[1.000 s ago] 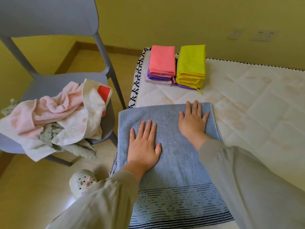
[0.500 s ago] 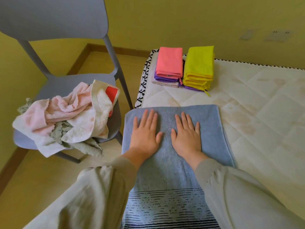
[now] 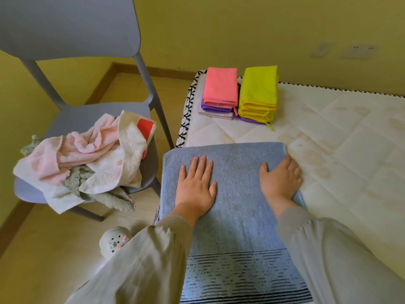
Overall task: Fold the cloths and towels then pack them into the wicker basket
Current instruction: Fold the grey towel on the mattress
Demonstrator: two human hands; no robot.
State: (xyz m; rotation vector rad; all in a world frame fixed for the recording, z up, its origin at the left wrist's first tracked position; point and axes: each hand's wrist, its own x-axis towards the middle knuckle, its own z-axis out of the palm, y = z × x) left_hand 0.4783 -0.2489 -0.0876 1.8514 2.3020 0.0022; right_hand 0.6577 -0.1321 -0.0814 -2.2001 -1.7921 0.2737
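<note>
step: flattening blue terry towel (image 3: 236, 216) | left hand (image 3: 195, 187) flat, fingers straight | right hand (image 3: 281, 179) at edge, grip unclear | next: likely fold across

The large blue terry towel (image 3: 236, 207) looks nappy and matt, with a woven dark-striped band near. The white quilted mattress (image 3: 341, 150) is stitched, stained fabric. The grey chair (image 3: 72, 38) at left looks like smooth matt plastic; the pink and yellow folded cloths (image 3: 238, 93) at the far end look finely napped.

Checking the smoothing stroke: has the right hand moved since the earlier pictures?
Yes. The right hand slid rightward to the right edge of the blue towel.
</note>
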